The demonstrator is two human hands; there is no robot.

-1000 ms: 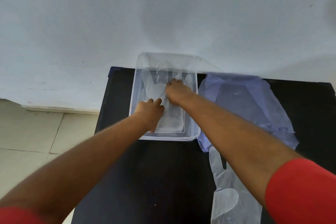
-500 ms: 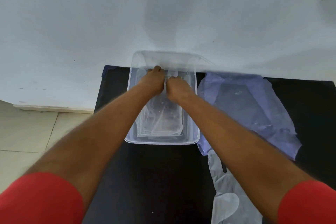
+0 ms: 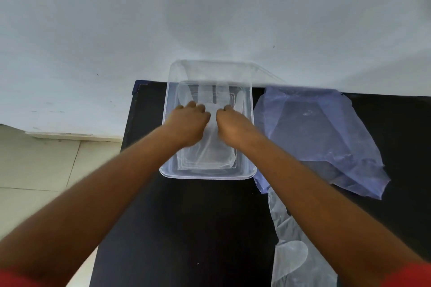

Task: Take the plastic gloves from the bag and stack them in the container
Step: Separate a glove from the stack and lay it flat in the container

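Note:
A clear plastic container (image 3: 207, 176) stands on the black table (image 3: 186, 228), against the wall. A thin see-through plastic glove (image 3: 210, 155) lies flat inside it, its fingers pointing away from me. My left hand (image 3: 189, 123) and my right hand (image 3: 233, 126) are side by side in the middle of the container, with their fingers curled down onto the glove. The bluish translucent bag (image 3: 321, 137) lies flat to the right of the container. Further clear gloves (image 3: 291, 256) lie on the table under my right forearm.
A white wall rises right behind the table. The table's left edge runs just left of the container, with tiled floor (image 3: 35, 170) below it. Dark tabletop stretches between the container and me.
My left hand went from the container's near end up beside my right hand. Both hands then slid a little back toward me over the glove.

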